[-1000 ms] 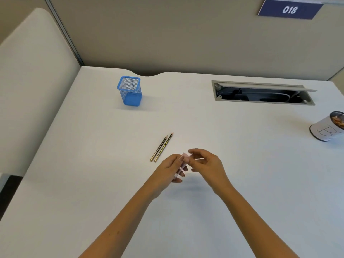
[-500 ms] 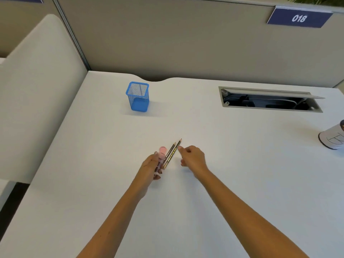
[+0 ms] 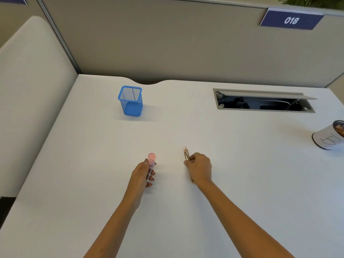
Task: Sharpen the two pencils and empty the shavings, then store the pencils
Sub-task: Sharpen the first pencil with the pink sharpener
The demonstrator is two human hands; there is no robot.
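My right hand is closed around the two pencils; their sharpened tips poke out past my fingers and point away from me. My left hand grips a pink, partly see-through sharpener with a round pink cap at its far end. The two hands are apart over the middle of the white desk. A blue mesh pencil cup stands upright at the back left, well beyond both hands.
A white cylindrical container with brownish shavings inside stands at the right edge. An open cable slot is set in the desk at the back right. Partition walls close off the back and the left side.
My hands came apart from the sharpener. The right hand picked both pencils up off the desk and moved right; the left hand kept the sharpener and stays on the left.
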